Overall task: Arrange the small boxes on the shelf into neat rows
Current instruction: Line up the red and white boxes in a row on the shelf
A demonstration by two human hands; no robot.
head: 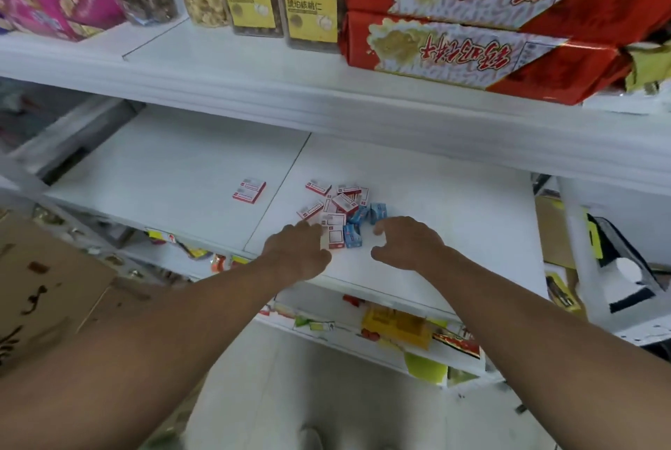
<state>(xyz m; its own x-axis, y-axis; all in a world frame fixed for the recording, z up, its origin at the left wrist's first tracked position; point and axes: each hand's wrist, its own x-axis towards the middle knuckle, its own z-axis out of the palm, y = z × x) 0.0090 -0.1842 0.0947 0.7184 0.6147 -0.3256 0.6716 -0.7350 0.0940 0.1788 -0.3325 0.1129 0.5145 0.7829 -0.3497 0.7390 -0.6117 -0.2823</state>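
Small boxes (339, 211) heaped, axes mixed, on white shelf (454, 217); left hand (299, 253) fingers touch them; right hand (408, 242) fingers loosely curled, empty.

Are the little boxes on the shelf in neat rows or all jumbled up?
Jumbled. The small boxes lie in a heap at different angles, some overlapping, on the shelf. One red and white box sits apart to the left.

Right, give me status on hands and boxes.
Left hand touching the box pile, right hand open beside it. Boxes jumbled, no rows. One red-and-white box lies apart, left.
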